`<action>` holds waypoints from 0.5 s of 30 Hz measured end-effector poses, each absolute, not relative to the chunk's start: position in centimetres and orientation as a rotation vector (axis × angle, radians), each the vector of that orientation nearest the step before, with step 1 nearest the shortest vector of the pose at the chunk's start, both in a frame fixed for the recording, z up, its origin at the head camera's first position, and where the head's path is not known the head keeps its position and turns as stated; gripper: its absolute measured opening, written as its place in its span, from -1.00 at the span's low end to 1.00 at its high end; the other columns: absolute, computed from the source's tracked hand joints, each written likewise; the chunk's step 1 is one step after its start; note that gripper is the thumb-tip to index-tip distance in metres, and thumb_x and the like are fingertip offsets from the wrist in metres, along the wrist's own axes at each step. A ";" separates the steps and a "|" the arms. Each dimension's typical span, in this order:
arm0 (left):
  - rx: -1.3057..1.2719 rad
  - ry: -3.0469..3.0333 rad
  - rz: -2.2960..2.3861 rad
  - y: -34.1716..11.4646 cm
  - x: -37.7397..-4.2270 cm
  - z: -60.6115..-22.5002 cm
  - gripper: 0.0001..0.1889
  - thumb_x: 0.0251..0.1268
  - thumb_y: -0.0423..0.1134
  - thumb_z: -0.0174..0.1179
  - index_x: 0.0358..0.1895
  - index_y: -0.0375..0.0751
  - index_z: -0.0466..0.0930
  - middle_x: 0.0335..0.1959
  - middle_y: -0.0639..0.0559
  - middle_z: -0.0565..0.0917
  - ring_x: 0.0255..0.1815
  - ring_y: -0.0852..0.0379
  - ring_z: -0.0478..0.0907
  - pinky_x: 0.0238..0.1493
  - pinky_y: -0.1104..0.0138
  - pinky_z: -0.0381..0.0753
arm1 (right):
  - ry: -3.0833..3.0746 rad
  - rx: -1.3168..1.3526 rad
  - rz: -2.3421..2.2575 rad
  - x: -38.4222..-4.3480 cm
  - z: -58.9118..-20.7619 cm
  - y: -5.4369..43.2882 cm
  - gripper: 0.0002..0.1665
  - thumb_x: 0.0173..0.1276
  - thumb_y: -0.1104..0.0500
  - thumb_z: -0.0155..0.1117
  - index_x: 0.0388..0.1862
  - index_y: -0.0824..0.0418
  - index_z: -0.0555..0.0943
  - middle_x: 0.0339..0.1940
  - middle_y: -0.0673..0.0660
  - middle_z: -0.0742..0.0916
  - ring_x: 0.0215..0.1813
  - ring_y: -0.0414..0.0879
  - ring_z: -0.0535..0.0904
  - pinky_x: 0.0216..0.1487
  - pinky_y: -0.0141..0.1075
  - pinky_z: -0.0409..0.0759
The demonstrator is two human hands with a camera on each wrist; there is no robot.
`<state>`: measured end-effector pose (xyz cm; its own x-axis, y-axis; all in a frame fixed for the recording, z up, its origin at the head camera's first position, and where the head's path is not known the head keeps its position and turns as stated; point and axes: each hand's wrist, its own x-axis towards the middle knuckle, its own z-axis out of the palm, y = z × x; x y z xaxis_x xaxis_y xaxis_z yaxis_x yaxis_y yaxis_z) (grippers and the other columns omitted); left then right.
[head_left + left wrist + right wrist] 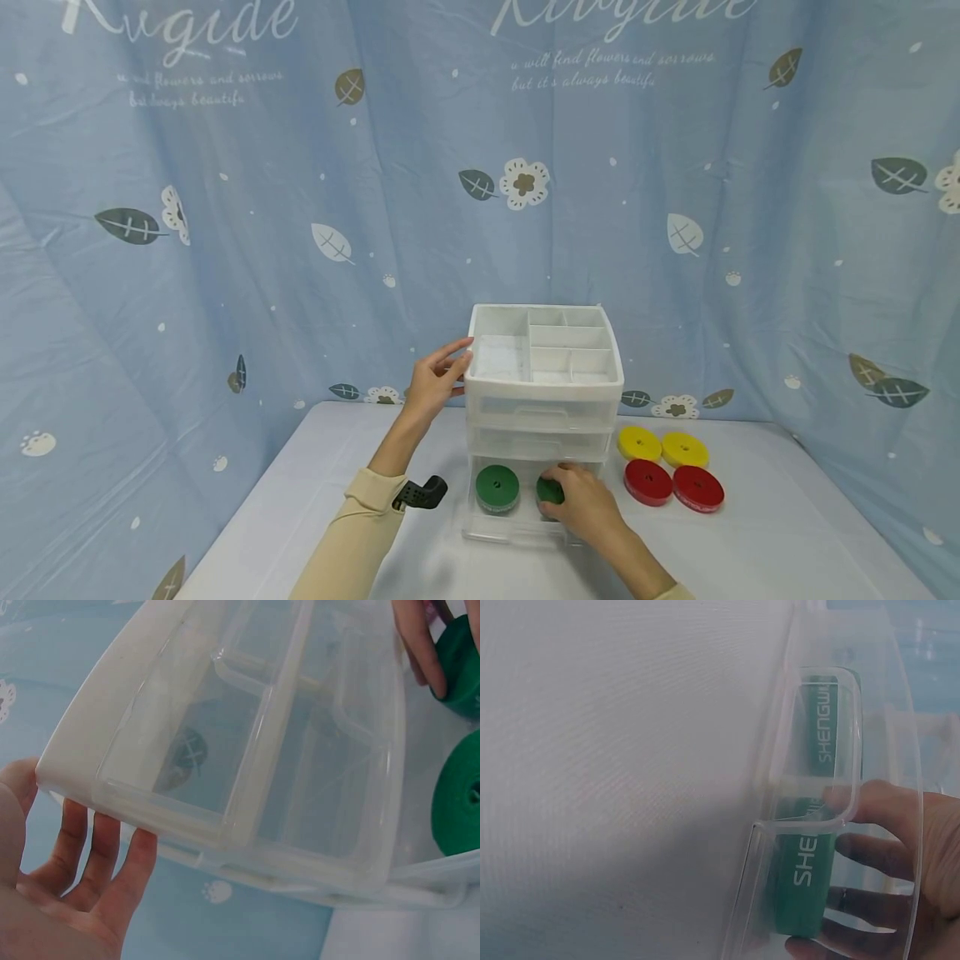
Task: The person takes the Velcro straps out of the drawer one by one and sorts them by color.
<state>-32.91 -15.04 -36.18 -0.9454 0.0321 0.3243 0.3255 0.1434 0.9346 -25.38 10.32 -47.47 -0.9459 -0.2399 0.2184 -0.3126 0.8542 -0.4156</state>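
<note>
A white drawer unit [543, 389] with clear drawers stands on the table, its bottom drawer [517, 532] pulled out. My left hand [437, 379] rests its fingertips against the unit's left side near the top rim; the left wrist view shows thumb and fingers spread along that edge. In the drawer, my right hand [587, 500] grips a green roll of tape [550, 492] between thumb and fingers. Another green roll of tape [497, 488] lies flat to its left. Through the clear drawer front, the right wrist view shows white lettering on the held roll [804, 885].
Two yellow rolls [684, 450] and two red rolls [698, 488] lie on the table right of the unit. The unit's top has a divided tray [570, 337]. A blue patterned curtain [405, 208] hangs behind the white tabletop [780, 517].
</note>
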 end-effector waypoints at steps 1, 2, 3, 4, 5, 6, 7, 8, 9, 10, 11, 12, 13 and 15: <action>-0.352 -2.191 -1.888 -15.0 -32.9 -36.2 -0.65 0.38 0.06 0.19 0.20 0.32 0.58 -0.15 -0.15 0.64 -0.21 0.15 0.65 -0.11 0.20 0.79 | -2.871 0.428 0.682 -25.4 -47.5 10.3 -0.53 -0.02 0.03 0.62 -0.10 0.13 0.73 0.07 0.22 0.71 0.03 0.15 0.65 0.01 0.16 0.68; -0.353 -2.190 -1.890 -15.0 -32.9 -36.2 -0.65 0.38 0.05 0.19 0.20 0.33 0.58 -0.16 -0.15 0.64 -0.21 0.14 0.66 -0.11 0.20 0.79 | -2.872 0.424 0.681 -25.4 -47.5 10.3 -0.53 -0.02 0.02 0.62 -0.10 0.13 0.73 0.06 0.22 0.71 0.03 0.15 0.65 0.00 0.16 0.68; -0.355 -2.189 -1.892 -15.0 -33.0 -36.2 -0.65 0.38 0.05 0.19 0.20 0.33 0.58 -0.16 -0.15 0.64 -0.21 0.14 0.66 -0.11 0.19 0.79 | -2.872 0.422 0.681 -25.4 -47.5 10.3 -0.53 -0.03 0.02 0.62 -0.11 0.12 0.74 0.06 0.22 0.71 0.02 0.15 0.66 -0.01 0.16 0.69; -0.357 -2.188 -1.893 -15.0 -33.0 -36.2 -0.65 0.39 0.05 0.19 0.20 0.33 0.58 -0.17 -0.14 0.64 -0.21 0.14 0.66 -0.11 0.19 0.79 | -2.873 0.420 0.681 -25.4 -47.5 10.3 -0.53 -0.03 0.02 0.62 -0.11 0.12 0.74 0.07 0.22 0.71 0.02 0.15 0.66 -0.02 0.16 0.69; -0.357 -2.187 -1.894 -15.0 -33.0 -36.2 -0.65 0.39 0.05 0.19 0.20 0.33 0.58 -0.17 -0.14 0.64 -0.21 0.14 0.66 -0.12 0.19 0.79 | -2.874 0.418 0.681 -25.4 -47.5 10.3 -0.53 -0.03 0.02 0.62 -0.11 0.12 0.74 0.07 0.22 0.71 0.01 0.15 0.66 -0.03 0.16 0.69; -0.358 -2.186 -1.894 -15.0 -33.0 -36.3 -0.65 0.39 0.05 0.19 0.20 0.33 0.57 -0.18 -0.14 0.64 -0.21 0.13 0.66 -0.12 0.19 0.79 | -2.875 0.418 0.681 -25.4 -47.5 10.3 -0.53 -0.03 0.02 0.62 -0.11 0.12 0.74 0.07 0.22 0.71 0.00 0.15 0.66 -0.04 0.15 0.69; -0.358 -2.187 -1.893 -15.0 -33.0 -36.3 -0.66 0.39 0.05 0.19 0.20 0.33 0.57 -0.19 -0.13 0.63 -0.22 0.13 0.66 -0.12 0.19 0.79 | -2.876 0.417 0.681 -25.4 -47.5 10.3 -0.53 -0.03 0.02 0.63 -0.11 0.12 0.74 0.06 0.22 0.71 0.00 0.14 0.66 -0.04 0.15 0.70; -0.359 -2.186 -1.893 -15.0 -33.0 -36.3 -0.66 0.39 0.05 0.19 0.20 0.33 0.57 -0.19 -0.13 0.63 -0.22 0.13 0.66 -0.12 0.19 0.79 | -2.877 0.416 0.680 -25.4 -47.5 10.3 -0.53 -0.03 0.02 0.63 -0.11 0.12 0.74 0.06 0.22 0.71 -0.01 0.13 0.66 -0.05 0.15 0.70; -0.360 -2.186 -1.893 -15.0 -33.0 -36.3 -0.66 0.39 0.05 0.19 0.20 0.33 0.57 -0.19 -0.13 0.63 -0.21 0.13 0.66 -0.12 0.19 0.79 | -2.877 0.418 0.678 -25.4 -47.5 10.3 -0.54 -0.03 0.02 0.63 -0.12 0.12 0.74 0.06 0.22 0.71 -0.01 0.13 0.66 -0.05 0.15 0.70; -0.361 -2.185 -1.891 -15.0 -33.0 -36.3 -0.66 0.39 0.05 0.18 0.21 0.33 0.57 -0.19 -0.13 0.63 -0.21 0.13 0.66 -0.12 0.19 0.79 | -2.876 0.419 0.678 -25.4 -47.5 10.3 -0.54 -0.03 0.02 0.62 -0.12 0.11 0.74 0.06 0.21 0.72 -0.02 0.12 0.66 -0.05 0.14 0.70; -0.362 -2.185 -1.890 -15.0 -33.0 -36.3 -0.66 0.39 0.05 0.18 0.20 0.32 0.58 -0.19 -0.13 0.63 -0.21 0.13 0.66 -0.12 0.19 0.79 | -2.875 0.420 0.679 -25.4 -47.5 10.3 -0.54 -0.03 0.02 0.62 -0.12 0.11 0.74 0.05 0.20 0.72 -0.02 0.11 0.66 -0.05 0.14 0.70; -0.364 -2.184 -1.889 -15.0 -33.0 -36.3 -0.66 0.39 0.05 0.18 0.21 0.32 0.57 -0.19 -0.14 0.63 -0.21 0.13 0.66 -0.11 0.19 0.79 | -2.873 0.421 0.679 -25.4 -47.5 10.3 -0.55 -0.02 0.02 0.62 -0.12 0.11 0.74 0.05 0.20 0.72 -0.03 0.10 0.66 -0.05 0.14 0.70; -0.365 -2.183 -1.888 -15.0 -33.0 -36.3 -0.66 0.39 0.05 0.18 0.20 0.32 0.58 -0.18 -0.15 0.63 -0.21 0.13 0.66 -0.11 0.19 0.79 | -2.870 0.422 0.681 -25.4 -47.5 10.3 -0.55 -0.02 0.02 0.62 -0.13 0.10 0.74 0.04 0.19 0.72 -0.03 0.09 0.66 -0.05 0.13 0.71; -0.368 -2.184 -1.886 -15.0 -33.1 -36.3 -0.66 0.40 0.05 0.18 0.21 0.31 0.58 -0.18 -0.16 0.63 -0.20 0.13 0.66 -0.11 0.19 0.79 | -2.861 0.425 0.685 -25.3 -47.5 10.3 -0.56 -0.03 0.01 0.62 -0.14 0.10 0.75 0.02 0.17 0.73 -0.04 0.07 0.67 -0.04 0.12 0.71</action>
